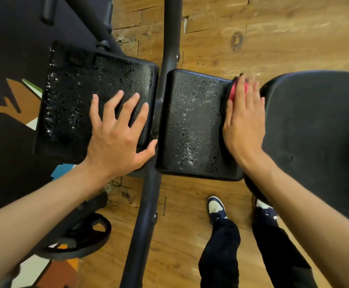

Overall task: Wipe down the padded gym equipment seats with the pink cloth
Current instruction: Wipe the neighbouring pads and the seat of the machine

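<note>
Fingers (246, 88) of right hand (243, 121) flat on pink cloth (234, 91), left hand (115, 134) splayed on wet pad (69, 96), weight plate (80, 238) below

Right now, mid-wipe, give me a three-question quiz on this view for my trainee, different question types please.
1. True or false: the left hand is pressing the pink cloth onto the left pad.
2. Multiple choice: where is the pink cloth? A) under the right hand at the right edge of the right pad; B) on the wooden floor; C) draped over the centre frame tube.
3. Fill in: both pads are dotted with ____.

Key
1. False: the left hand lies flat on the left pad with fingers spread, no cloth under it.
2. A.
3. Droplets, which glint across both surfaces.
</note>
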### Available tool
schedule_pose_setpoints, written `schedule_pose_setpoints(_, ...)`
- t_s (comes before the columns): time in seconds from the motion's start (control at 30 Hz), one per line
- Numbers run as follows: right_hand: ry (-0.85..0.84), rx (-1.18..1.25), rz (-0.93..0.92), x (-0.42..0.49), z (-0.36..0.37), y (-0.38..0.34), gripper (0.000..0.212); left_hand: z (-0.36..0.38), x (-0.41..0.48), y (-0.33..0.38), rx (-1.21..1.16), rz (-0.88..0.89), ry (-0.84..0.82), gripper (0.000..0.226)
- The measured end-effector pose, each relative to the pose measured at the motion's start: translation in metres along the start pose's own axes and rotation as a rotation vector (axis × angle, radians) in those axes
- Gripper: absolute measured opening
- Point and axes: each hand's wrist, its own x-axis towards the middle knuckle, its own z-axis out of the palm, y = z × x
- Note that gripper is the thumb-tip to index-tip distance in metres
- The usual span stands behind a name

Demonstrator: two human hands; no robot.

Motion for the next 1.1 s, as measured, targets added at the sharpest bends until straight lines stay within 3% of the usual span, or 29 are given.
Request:
schedule_pose_setpoints(0.2,-0.162,-0.069,-0.147,-0.126,-0.012,0.014,0.056,-0.003,0.002,0.001,0.004,0.014,-0.012,0.081)
schedule_pose_setpoints(0.5,-0.056,0.012,-0.015,0.041,-0.004,-0.002,0.058,-0.003,0.001,0.002,-0.027,0.008,-0.025,0.081)
schedule_pose_setpoints(0.63,-0.044,0.031,-0.068,-0.048,-0.008,0.005,0.052,-0.005,0.000,0.002,-0.027,0.009,-0.028,0.081)
schedule_pose_setpoints(0.77,-0.139,0.025,-0.110,-0.138,-0.014,0.010,0.052,-0.004,0.001,0.001,-0.022,0.005,-0.025,0.081)
schedule_pose_setpoints(0.9,-0.097,0.028,-0.134,-0.058,-0.007,0.015,0.053,-0.003,0.000,0.002,-0.028,0.009,-0.014,0.080)
schedule_pose_setpoints(1.0,-0.056,0.056,-0.052,0.018,-0.004,0.011,0.055,-0.003,0.001,0.002,-0.024,0.008,-0.023,0.081)
schedule_pose_setpoints(1.1,-0.007,0.047,-0.006,0.010,0.001,0.002,0.055,-0.004,0.000,0.002,-0.025,0.007,-0.033,0.081)
